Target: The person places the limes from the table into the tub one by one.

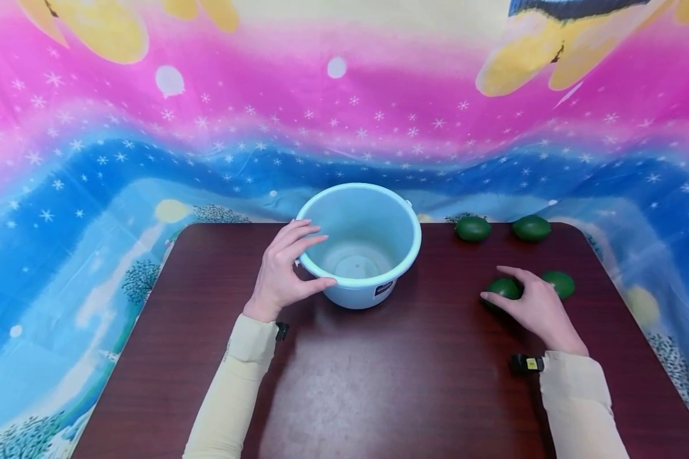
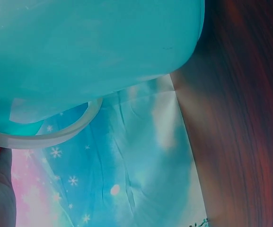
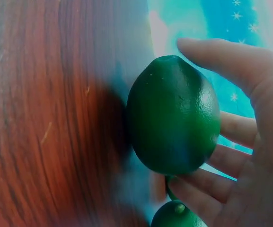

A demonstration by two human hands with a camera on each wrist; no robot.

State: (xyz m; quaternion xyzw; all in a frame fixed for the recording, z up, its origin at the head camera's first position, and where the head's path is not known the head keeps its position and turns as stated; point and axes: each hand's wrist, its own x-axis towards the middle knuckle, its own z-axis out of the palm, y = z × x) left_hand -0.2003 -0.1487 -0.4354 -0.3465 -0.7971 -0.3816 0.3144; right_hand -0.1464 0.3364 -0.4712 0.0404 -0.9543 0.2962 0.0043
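Observation:
A light blue bucket (image 1: pixel 358 293) stands upright at the table's far edge. My left hand (image 1: pixel 281 271) holds its left rim, fingers reaching over the rim and thumb along the front. In the left wrist view the bucket's side (image 2: pixel 93 47) fills the top, with a pale curved handle (image 2: pixel 70 135) below. Around a dark green lime (image 1: pixel 504 290) on the right, my right hand (image 1: pixel 536 303) spreads its thumb and fingers. The right wrist view shows this lime (image 3: pixel 174 116) with a gap to the thumb; the fingers lie behind it, contact unclear.
Another lime (image 1: pixel 559 284) lies just right of my right hand. Two more limes, one left (image 1: pixel 473 228) and one right (image 1: pixel 531 227), rest along the far edge of the dark wooden table (image 1: pixel 390 395). A printed cloth (image 1: pixel 379 137) hangs behind it.

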